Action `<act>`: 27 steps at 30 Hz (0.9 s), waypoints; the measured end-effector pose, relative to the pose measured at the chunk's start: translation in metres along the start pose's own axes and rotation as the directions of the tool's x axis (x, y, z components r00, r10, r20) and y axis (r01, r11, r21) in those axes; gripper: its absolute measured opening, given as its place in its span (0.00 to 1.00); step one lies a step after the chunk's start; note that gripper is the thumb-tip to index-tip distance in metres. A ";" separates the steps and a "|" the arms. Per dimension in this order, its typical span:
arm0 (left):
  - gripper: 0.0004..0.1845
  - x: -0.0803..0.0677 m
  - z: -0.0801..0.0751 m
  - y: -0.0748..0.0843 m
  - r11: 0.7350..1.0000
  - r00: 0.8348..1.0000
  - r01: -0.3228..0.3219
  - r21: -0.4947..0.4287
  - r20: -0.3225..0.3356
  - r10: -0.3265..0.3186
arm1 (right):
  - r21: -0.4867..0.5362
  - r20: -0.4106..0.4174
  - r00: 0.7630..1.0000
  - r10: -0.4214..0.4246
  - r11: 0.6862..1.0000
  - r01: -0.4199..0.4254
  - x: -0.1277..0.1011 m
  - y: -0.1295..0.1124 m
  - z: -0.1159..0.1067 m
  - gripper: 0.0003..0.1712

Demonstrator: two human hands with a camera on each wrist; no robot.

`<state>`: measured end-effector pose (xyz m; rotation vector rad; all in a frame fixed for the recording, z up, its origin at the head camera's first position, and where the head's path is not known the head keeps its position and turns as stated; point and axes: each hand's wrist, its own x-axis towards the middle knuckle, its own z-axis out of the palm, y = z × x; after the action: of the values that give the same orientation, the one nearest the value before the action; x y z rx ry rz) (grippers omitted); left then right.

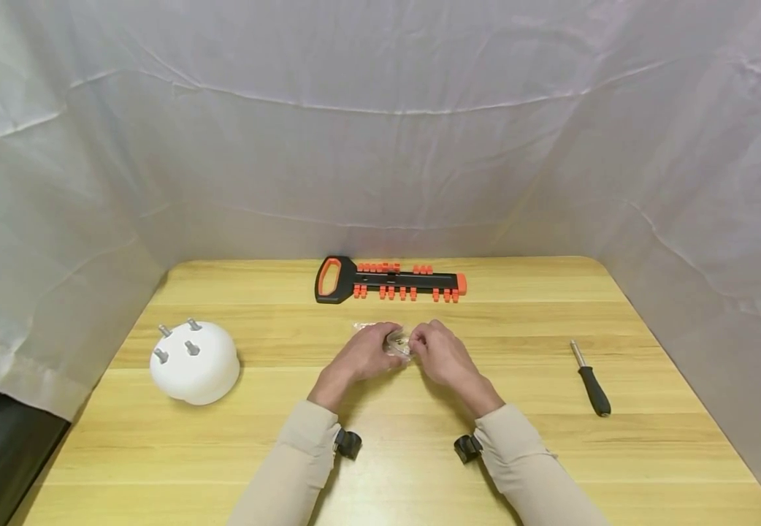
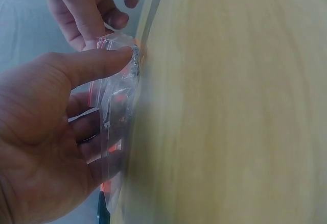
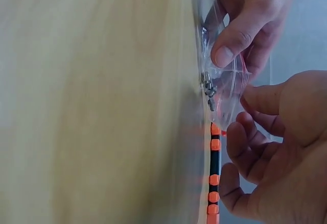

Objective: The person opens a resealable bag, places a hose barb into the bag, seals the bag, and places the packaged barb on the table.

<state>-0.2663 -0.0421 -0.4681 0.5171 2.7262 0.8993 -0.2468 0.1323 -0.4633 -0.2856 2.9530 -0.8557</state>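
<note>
Clear plastic, a small zip bag (image 1: 399,343) holding metal screws (image 3: 208,89), is pinched between both hands above the wooden table (image 1: 420,453). The left hand (image 1: 366,352) grips it by thumb and curled fingers; the right hand (image 1: 440,352) pinches its other edge. Beyond the hands lies a black-and-orange socket rail (image 1: 390,280).

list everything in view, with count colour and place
plastic bag: 1, clear, holding small metal parts, between both hands at table centre
socket rail: 1, black with orange clips, far edge of table
white dome: 1, four grey pegs on top, left side
screwdriver: 1, black handle, metal shaft, right side
table: 1, light wood
backdrop sheet: white, behind and at sides
left hand: pinches the bag
right hand: pinches the bag
</note>
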 end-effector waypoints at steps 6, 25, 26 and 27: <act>0.36 0.000 0.001 0.000 1.000 1.000 -0.003 -0.006 -0.004 0.003 | 0.037 -0.014 1.000 -0.024 0.999 0.024 -0.005 0.005 -0.002 0.05; 0.35 -0.003 -0.005 -0.006 0.999 0.996 -0.052 0.011 0.068 0.051 | 0.041 0.060 0.995 -0.082 0.996 0.079 -0.013 0.006 -0.002 0.07; 0.35 -0.003 -0.006 -0.006 0.999 0.996 -0.049 0.005 0.073 0.048 | 0.043 0.057 0.995 -0.083 0.996 0.081 -0.013 0.006 -0.002 0.07; 0.34 -0.003 -0.006 -0.007 0.999 0.996 -0.046 -0.002 0.076 0.046 | 0.044 0.052 0.995 -0.087 0.995 0.084 -0.014 0.006 -0.002 0.07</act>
<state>-0.2676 -0.0519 -0.4673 0.6044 2.6554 0.8727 -0.2348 0.1412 -0.4647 -0.4288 2.8884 -0.9032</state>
